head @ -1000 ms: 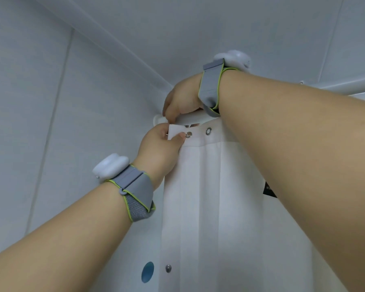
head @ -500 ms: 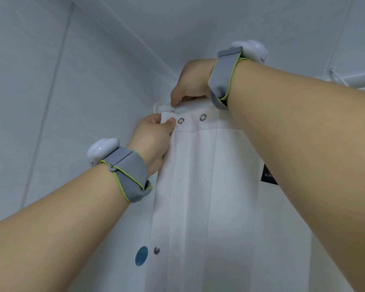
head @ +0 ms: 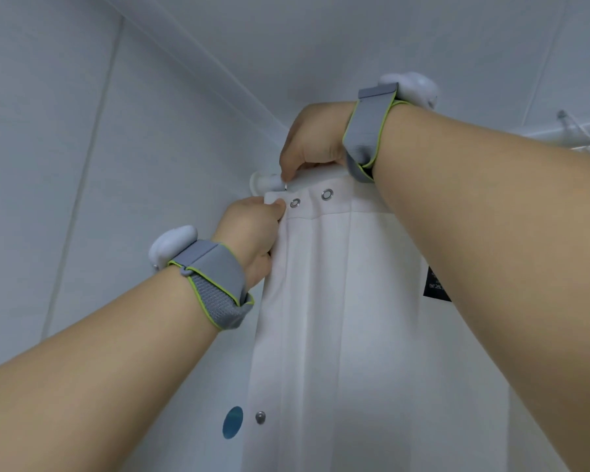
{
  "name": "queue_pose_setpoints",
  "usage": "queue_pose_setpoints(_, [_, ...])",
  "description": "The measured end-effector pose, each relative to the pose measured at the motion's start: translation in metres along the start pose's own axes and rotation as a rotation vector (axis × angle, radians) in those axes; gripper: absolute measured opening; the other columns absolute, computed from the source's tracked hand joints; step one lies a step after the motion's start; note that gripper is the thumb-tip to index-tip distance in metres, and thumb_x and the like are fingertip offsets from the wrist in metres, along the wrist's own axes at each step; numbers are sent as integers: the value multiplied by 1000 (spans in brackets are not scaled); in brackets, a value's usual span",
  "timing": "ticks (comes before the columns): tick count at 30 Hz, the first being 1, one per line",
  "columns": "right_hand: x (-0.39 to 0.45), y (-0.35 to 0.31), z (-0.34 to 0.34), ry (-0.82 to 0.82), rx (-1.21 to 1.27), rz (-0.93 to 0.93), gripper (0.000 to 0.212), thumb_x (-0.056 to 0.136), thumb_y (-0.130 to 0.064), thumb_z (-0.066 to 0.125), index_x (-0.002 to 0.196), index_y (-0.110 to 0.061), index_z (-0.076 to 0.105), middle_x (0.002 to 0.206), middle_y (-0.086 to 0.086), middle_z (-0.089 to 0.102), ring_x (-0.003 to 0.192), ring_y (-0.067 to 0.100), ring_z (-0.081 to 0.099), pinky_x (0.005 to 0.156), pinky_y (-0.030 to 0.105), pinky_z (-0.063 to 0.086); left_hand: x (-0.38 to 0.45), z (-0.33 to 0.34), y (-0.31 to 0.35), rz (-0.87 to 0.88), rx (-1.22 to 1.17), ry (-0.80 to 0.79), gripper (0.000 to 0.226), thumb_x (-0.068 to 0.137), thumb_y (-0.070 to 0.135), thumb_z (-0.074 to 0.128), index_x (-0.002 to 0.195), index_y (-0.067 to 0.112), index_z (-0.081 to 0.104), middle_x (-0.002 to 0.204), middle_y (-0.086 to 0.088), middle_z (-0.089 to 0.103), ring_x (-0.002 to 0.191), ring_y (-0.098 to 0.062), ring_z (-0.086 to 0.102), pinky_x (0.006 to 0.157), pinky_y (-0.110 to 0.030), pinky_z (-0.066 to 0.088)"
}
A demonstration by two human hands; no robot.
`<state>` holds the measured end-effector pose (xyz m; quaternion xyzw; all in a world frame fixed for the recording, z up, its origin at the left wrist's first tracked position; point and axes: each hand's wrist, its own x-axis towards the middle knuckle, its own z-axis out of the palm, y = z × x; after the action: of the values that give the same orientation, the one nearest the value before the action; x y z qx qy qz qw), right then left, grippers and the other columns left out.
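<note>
A white shower curtain hangs from a white rod that meets the wall in the corner. My left hand pinches the curtain's top left corner, the thumb just left of a metal eyelet. A second eyelet shows to its right. My right hand is curled over the rod, its fingertips pinching a small metal hook just above the first eyelet. Both wrists wear grey straps with white devices.
Pale wall panels close in on the left and the ceiling is just above the hands. The rod runs on to the right with another hook on it. A blue round dot and a metal stud sit low on the wall. A black label hangs on the curtain.
The view has shifted, so hands and curtain top now sit a little left. My left thumb has slid off the eyelet to its left. My right hand's fingertips have closed on the hook.
</note>
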<state>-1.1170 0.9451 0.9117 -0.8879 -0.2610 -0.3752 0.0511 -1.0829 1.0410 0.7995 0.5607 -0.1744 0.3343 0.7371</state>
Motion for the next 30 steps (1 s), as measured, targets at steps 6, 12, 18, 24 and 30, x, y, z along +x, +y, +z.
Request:
queue_pose_setpoints(6, [2,4,-2,1,97,15,32,71,-33,76,95,-11,74,84,2,64,73,21,55,59,25,42,-1,-1,0,15,22,9,17,97,8,49,86,10,62,81,-8,67,67,-20,63,68,-32,56])
queue_pose_setpoints(12, [5,0,1,-71,49,3,48,59,-36,83,99,-11,73,104,8,71,99,30,67,93,44,53,-3,-1,4,59,41,55,14,97,10,49,92,8,62,92,-16,67,78,-27,64,78,-42,56])
queue_pose_setpoints(18, [4,1,0,-92,33,-3,49,59,-35,84,101,-10,72,108,9,70,103,30,66,94,45,52,-4,-1,3,58,44,83,17,97,13,49,100,4,62,107,-24,67,93,-35,66,87,-54,54])
queue_pose_setpoints(24, [3,4,-1,-111,108,2,47,56,-36,84,96,-12,74,101,7,73,97,29,69,92,44,53,3,-2,-4,78,154,91,19,87,22,56,93,6,65,102,-23,68,98,-40,65,88,-58,51])
queue_pose_setpoints(30, [-1,5,1,-150,280,24,30,71,-22,81,91,-1,73,80,9,76,77,24,74,74,31,57,2,-2,-6,102,271,74,37,66,31,60,92,5,63,99,-23,68,94,-41,65,83,-58,54])
